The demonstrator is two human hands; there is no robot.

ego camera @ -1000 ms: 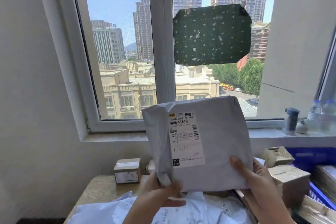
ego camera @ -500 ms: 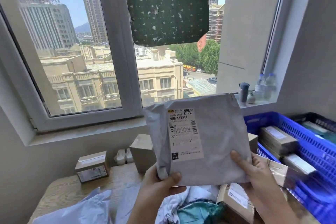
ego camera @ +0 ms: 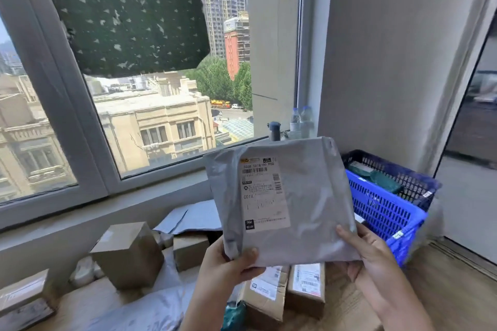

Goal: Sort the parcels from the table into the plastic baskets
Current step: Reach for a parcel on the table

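Note:
A grey plastic mailer parcel (ego camera: 309, 201) with a white shipping label is held upright above the table, label facing me. My left hand (ego camera: 228, 263) pinches its lower left corner, thumb on the front. Its lower right edge is gripped by my right hand (ego camera: 368, 252). Behind the parcel to the right stands a bright blue plastic basket (ego camera: 387, 212). A darker blue basket (ego camera: 403, 172) with parcels inside sits beyond that one, against the wall.
The wooden table (ego camera: 443, 290) carries cardboard boxes (ego camera: 126, 255), labelled boxes (ego camera: 306, 290) below the parcel, and pale mailers (ego camera: 193, 217). Bottles (ego camera: 301, 122) stand on the windowsill. A wall and a doorway are at the right.
The view has swung to the right, so the blue baskets now show more fully behind the parcel. Both hands keep the same hold on the grey parcel.

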